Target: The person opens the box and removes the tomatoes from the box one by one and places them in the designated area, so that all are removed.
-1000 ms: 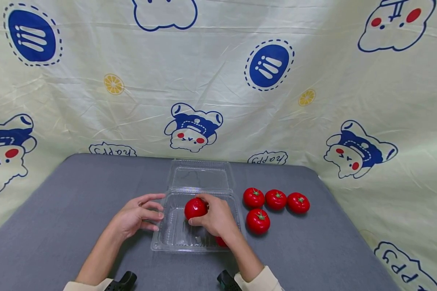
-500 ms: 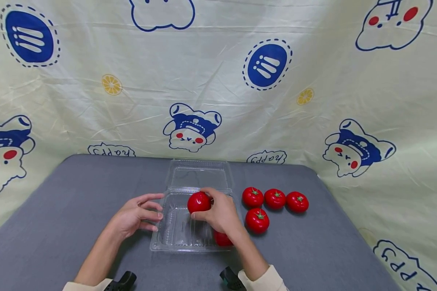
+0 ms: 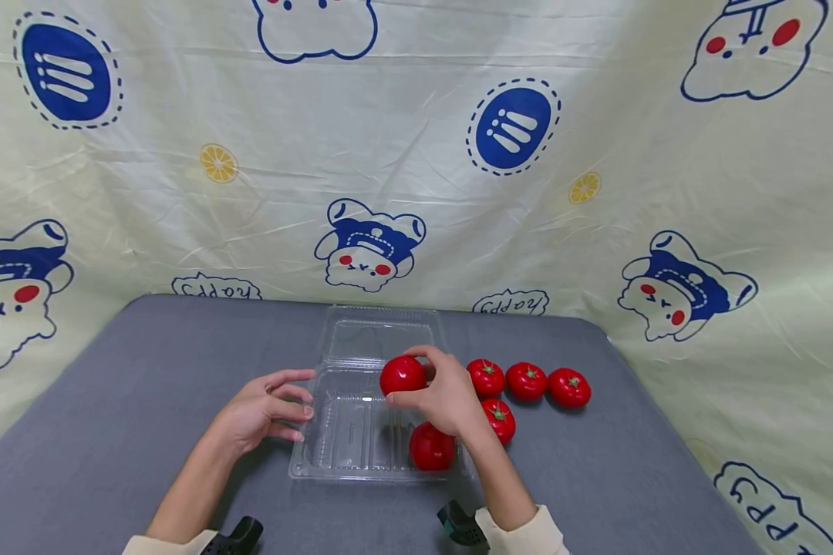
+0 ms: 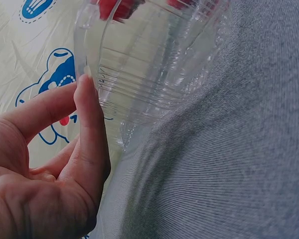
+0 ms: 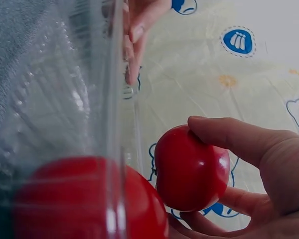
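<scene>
My right hand [image 3: 446,391] grips a shiny red tomato [image 3: 403,375] between thumb and fingers, above the right part of a clear plastic clamshell box [image 3: 340,465]. In the right wrist view, the held tomato [image 5: 192,169] is beside the box wall, above its rim. Another tomato [image 3: 431,447] sits inside the box at the near right corner. At the box's left edge is my left hand [image 3: 264,412], its fingers spread and loosely bent. The left wrist view has a fingertip [image 4: 85,87] against the clear rim.
The box's lid [image 3: 382,335] lies folded back behind it. To the right stand several tomatoes: three in a back row, including a far right one [image 3: 569,388], and a nearer one [image 3: 501,422] partly hidden by my right hand. A grey cloth [image 3: 180,370] covers the table; a printed curtain [image 3: 271,169] hangs behind.
My right hand has carried its tomato rightward and slightly back over the box, uncovering the tomato in the near right corner. My left hand has stayed at the left edge.
</scene>
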